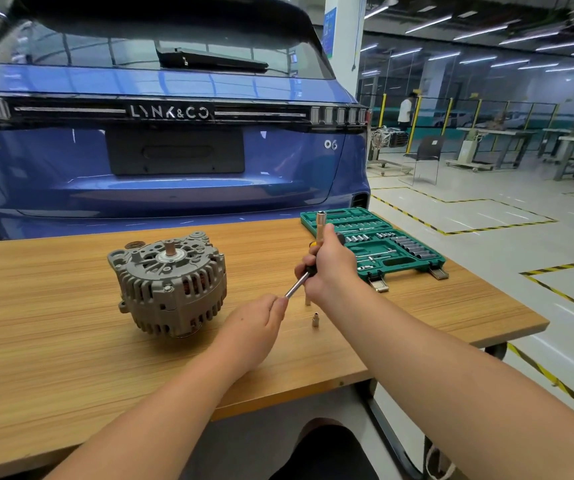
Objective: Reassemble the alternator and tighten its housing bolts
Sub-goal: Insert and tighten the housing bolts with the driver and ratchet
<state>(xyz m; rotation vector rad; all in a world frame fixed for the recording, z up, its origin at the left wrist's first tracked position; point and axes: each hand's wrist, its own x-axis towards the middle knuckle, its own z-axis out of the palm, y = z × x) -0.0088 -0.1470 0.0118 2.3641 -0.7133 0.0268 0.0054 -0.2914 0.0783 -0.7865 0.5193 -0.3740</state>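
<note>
Right hand [330, 268] grips driver [304, 277] handle plus a long socket [320, 225]; left hand [261, 320] pinches the shaft tip, likely fitting a bit. Alternator [169, 284] sits assembled on bench [71, 358], left of both hands, untouched.

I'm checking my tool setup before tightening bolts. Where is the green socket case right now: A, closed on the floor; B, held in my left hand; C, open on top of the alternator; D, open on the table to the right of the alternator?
D: the green socket case lies open on the wooden table, right of the alternator.
</note>
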